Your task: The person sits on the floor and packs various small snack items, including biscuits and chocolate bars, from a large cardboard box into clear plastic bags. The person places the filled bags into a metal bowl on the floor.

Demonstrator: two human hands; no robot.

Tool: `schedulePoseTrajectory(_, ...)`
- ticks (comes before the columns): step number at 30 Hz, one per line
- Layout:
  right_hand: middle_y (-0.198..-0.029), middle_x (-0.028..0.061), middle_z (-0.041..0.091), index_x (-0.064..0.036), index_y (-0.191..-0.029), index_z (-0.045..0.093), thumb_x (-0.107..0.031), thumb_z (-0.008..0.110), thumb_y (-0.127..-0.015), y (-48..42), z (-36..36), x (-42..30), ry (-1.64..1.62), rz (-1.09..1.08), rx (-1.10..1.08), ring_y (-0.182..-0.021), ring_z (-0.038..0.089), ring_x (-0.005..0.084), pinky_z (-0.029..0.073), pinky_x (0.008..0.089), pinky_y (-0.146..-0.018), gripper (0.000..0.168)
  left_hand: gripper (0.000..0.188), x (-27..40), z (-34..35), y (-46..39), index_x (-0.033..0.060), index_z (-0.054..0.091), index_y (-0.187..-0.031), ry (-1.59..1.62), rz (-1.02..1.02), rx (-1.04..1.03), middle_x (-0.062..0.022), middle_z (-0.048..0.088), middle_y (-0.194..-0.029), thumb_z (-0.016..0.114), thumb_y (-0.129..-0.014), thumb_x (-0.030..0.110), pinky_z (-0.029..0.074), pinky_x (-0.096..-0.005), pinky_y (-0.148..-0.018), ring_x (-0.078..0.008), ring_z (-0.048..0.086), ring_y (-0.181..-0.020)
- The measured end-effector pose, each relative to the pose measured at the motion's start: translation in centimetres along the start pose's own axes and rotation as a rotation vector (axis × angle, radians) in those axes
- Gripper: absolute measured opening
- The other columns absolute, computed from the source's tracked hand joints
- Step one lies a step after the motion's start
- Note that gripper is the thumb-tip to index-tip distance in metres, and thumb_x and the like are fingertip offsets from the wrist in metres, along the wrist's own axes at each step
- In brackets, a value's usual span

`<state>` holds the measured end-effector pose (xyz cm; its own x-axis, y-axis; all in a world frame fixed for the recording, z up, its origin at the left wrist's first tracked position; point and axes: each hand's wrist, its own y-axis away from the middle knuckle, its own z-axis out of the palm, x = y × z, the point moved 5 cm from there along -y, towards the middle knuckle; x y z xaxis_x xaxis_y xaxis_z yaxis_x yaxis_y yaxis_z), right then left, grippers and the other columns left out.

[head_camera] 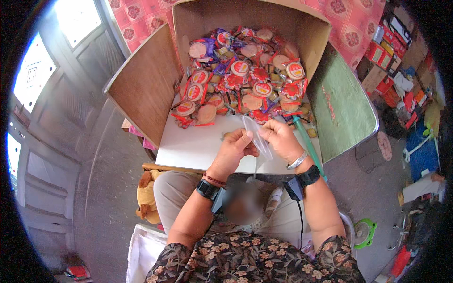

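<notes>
A clear plastic bag (260,143) is stretched between my two hands above the white board (191,148). My left hand (235,146) pinches its left side between thumb and fingers. On the other side, near the upper edge, my right hand (279,138) grips the film. Beyond my hands lies a heap of round packets (240,69) in clear wrappers, many with red-and-white labels, a few with purple film. A green tube (306,141) lies just right of my right hand, its far end against the heap.
A cardboard box (297,21) backs the heap. A brown panel (145,85) stands at left, a green panel (343,102) at right. By my left side are a plush toy (150,198) and a white bin (141,244). A small green fan (364,233) is at right.
</notes>
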<state>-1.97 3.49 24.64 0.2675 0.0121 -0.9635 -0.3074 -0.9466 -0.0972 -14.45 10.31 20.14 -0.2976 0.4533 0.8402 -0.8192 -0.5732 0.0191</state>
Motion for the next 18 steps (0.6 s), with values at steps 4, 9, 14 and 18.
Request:
schedulePoseTrajectory(4,-0.073,-0.0037,0.054,-0.004,-0.082,0.057,-0.022,0.057,-0.091,0.2,-1.3,-0.7,-0.314,0.027,0.052,-0.067,0.048,0.0052,0.04,0.0212,-0.062,0.019,0.016,1.4,-0.2,0.4,0.0026,0.054,-0.094,-0.01,0.053,0.038,-0.007,0.059,-0.083,0.05,-0.093,0.018,0.053,-0.0315,-0.066,-0.0159,0.06,-0.075)
schedulePoseTrajectory(9,-0.073,-0.0047,0.053,-0.006,-0.083,0.058,-0.02,0.058,-0.09,0.5,-1.0,-1.3,-0.119,-0.106,-0.01,-0.069,0.049,0.0051,0.041,0.021,-0.063,0.016,0.014,1.9,2.1,0.3,-0.0001,0.052,-0.095,-0.175,0.105,0.198,-0.0068,0.059,-0.086,0.049,-0.09,0.012,0.054,-0.0318,-0.066,-0.0167,0.06,-0.076)
schedulePoseTrajectory(14,-0.076,-0.0035,0.055,-0.004,-0.085,0.058,-0.02,0.059,-0.09,0.6,0.1,-1.8,-0.094,-0.137,-0.027,-0.071,0.05,0.0048,0.043,0.0211,-0.064,0.017,0.024,0.3,1.3,-0.4,0.0001,0.05,-0.111,-0.315,-0.022,0.143,-0.0094,0.061,-0.101,0.048,-0.09,0.009,0.055,-0.0317,-0.07,-0.0201,0.062,-0.086)
schedulePoseTrajectory(18,-0.086,0.0017,0.061,-0.003,-0.097,0.059,-0.034,0.062,-0.088,-0.3,-4.5,-0.1,0.035,-0.12,0.314,-0.081,0.056,0.0086,0.045,0.0236,-0.071,0.032,0.036,0.6,0.4,-0.5,0.0023,0.045,-0.126,0.19,0.047,0.015,-0.0106,0.059,-0.114,0.048,-0.091,0.013,0.052,-0.0348,-0.079,-0.0225,0.061,-0.096)
